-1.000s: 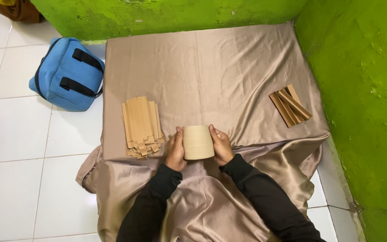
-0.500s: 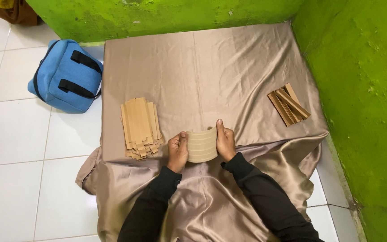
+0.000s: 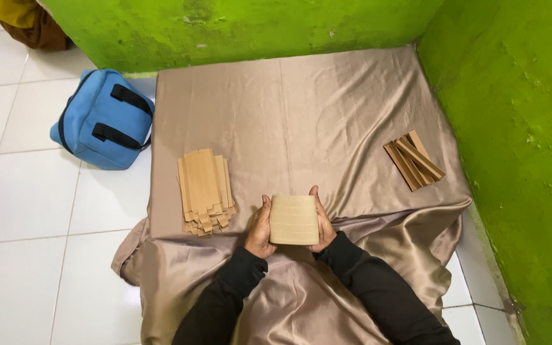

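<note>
Low in the middle of the frame, the left hand (image 3: 260, 227) and the right hand (image 3: 322, 220) gripped a pale tan, curved piece of cardboard (image 3: 294, 220) between them, one hand pressed to each side edge, thumbs pointing up toward the top of the picture. The piece bowed outward like part of a tube and was held just above the satin cloth (image 3: 301, 108), a beige sheet spread over the floor and bunched in folds near the person's black sleeves (image 3: 378, 294).

Just left of the hands, on the cloth, lay a stack of flat cardboard strips (image 3: 204, 190), light tan, set lengthwise with ragged lower ends. At the right of the frame, near the cloth's edge, sat a smaller pile of darker brown strips (image 3: 414, 160), some crossed over one another.

In the upper left, a blue bag (image 3: 100, 118) with black straps rested on the white tiled floor (image 3: 27, 211), touching the cloth's edge. A bright green wall (image 3: 519, 128) ran along the top and right side. A brown and yellow bundle (image 3: 23, 22) showed in the top left corner.
</note>
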